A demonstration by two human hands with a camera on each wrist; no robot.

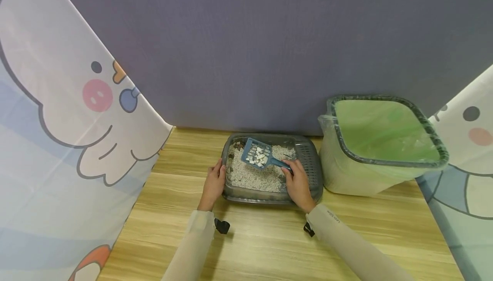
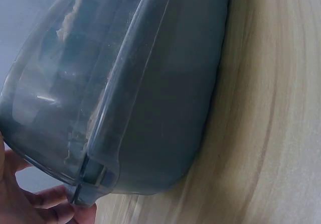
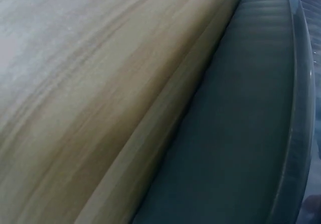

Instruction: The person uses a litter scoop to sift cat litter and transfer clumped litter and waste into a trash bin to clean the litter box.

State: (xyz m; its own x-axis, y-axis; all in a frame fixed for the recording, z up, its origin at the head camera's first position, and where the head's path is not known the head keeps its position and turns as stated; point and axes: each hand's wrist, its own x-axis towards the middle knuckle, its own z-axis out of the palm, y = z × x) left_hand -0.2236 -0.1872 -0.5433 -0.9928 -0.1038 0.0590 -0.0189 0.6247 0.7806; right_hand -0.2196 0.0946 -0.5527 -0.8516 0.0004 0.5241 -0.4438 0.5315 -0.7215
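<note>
A grey litter box (image 1: 250, 196) with pale pellet litter (image 1: 254, 180) stands on the table, a few dark lumps at its back left corner. My right hand (image 1: 298, 184) grips the handle of a blue slotted litter scoop (image 1: 274, 161), held over the litter with whitish clumps (image 1: 257, 154) in its pan. At the box's left end, my left hand (image 1: 214, 182) holds the rim. In the left wrist view, the fingers (image 2: 47, 214) curl at the clip on the box's edge. The right wrist view shows mostly the box's outer side (image 3: 230, 123); the scoop is out of sight there.
Close to the right of the box stands a large bin (image 1: 346, 176) lined with a thin green bag. The wooden table (image 1: 250, 246) extends in front. A grey wall (image 1: 246, 49) rises behind, and printed cartoon sheets (image 1: 42, 178) flank both sides.
</note>
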